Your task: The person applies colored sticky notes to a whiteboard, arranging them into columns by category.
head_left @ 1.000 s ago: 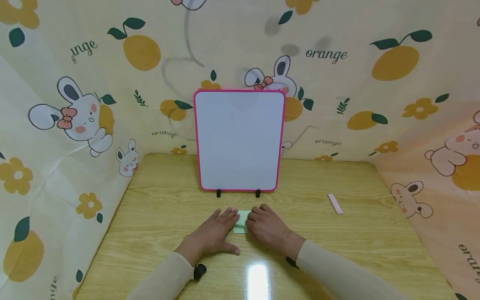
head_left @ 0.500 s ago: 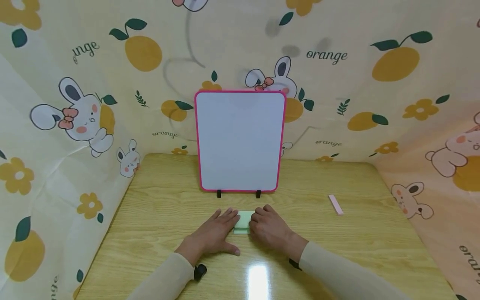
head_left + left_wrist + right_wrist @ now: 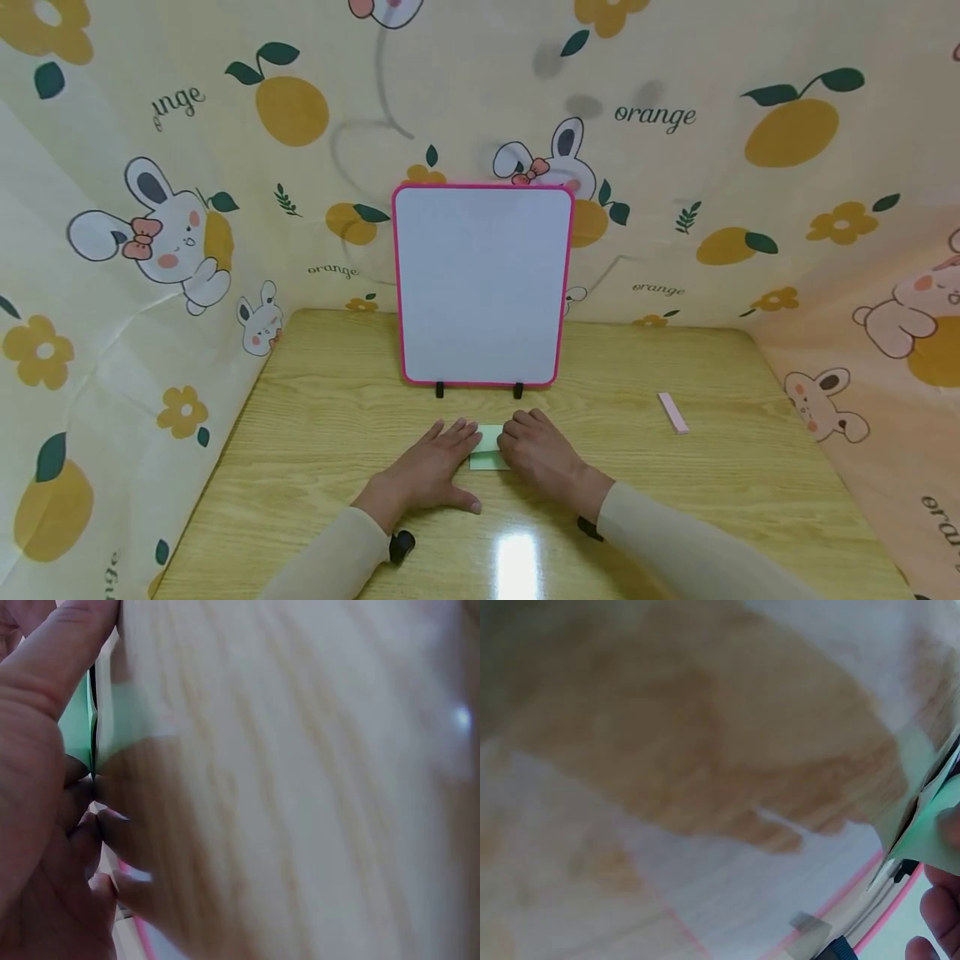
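Note:
A small light-green piece of paper (image 3: 489, 439) lies on the table in front of the whiteboard, in two layers with a crease or edge across it. My left hand (image 3: 426, 468) rests flat on its left end, fingers spread and thumb out to the side. At its right end my right hand (image 3: 542, 454) has curled fingers and pinches the upper layer. In the right wrist view the green paper (image 3: 928, 836) stands partly lifted, a fingertip against it. The left wrist view shows only a sliver of the green paper (image 3: 75, 724) behind the thumb.
A whiteboard (image 3: 483, 283) with a pink frame stands upright on black feet behind my hands. A narrow pale-pink strip (image 3: 673, 413) lies on the wooden table (image 3: 750, 500) to the right. Patterned cloth (image 3: 675, 183) walls the table at the back and sides.
My right hand first shifted slightly right along the green paper, baring more of it. The upper layer's near edge then moved away from me, showing more of the lower layer. My left hand stays put.

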The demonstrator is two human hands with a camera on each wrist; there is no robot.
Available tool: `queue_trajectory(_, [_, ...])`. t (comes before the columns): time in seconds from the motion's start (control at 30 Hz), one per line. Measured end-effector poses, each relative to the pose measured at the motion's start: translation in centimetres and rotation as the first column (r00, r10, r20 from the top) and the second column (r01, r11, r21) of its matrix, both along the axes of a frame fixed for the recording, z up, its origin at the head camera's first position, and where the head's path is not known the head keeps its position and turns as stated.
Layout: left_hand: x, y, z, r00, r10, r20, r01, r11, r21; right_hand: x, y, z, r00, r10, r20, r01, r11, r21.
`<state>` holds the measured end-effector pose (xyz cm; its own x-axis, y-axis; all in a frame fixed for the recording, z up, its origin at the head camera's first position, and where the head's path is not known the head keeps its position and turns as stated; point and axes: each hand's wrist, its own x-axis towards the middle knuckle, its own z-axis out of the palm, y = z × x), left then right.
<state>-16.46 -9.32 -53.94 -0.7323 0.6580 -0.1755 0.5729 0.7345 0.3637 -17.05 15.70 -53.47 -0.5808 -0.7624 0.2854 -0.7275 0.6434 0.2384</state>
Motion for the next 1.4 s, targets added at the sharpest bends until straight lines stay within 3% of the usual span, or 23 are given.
queue_trajectory(0.47, [-0.1, 0.2, -0.1, 1.0, 0.009, 0.003, -0.009, 1.0, -0.018, -0.6, -0.2, -0.3, 0.999, -0.024, 0.039, 0.023, 0.999, 0.023])
queue_trajectory(0.9, [0.1, -0.1, 0.1, 1.0, 0.016, -0.011, -0.016, 0.999, 0.036, -0.5, 0.0, -0.3, 0.999, -0.005, 0.044, 0.004, 1.0, 0.025])
queue_trajectory(1.2, [2.5, -1.8, 0.8, 0.993, -0.015, -0.116, 0.012, 1.0, -0.024, -0.6, 0.1, 0.0, 0.997, -0.023, 0.071, 0.025, 0.999, -0.029])
queue_trajectory(1.4, [3.6, -1.3, 1.0, 0.981, -0.104, -0.161, 0.098, 0.994, -0.046, -0.5, 0.1, 0.2, 0.996, -0.041, 0.08, 0.045, 0.998, -0.049])
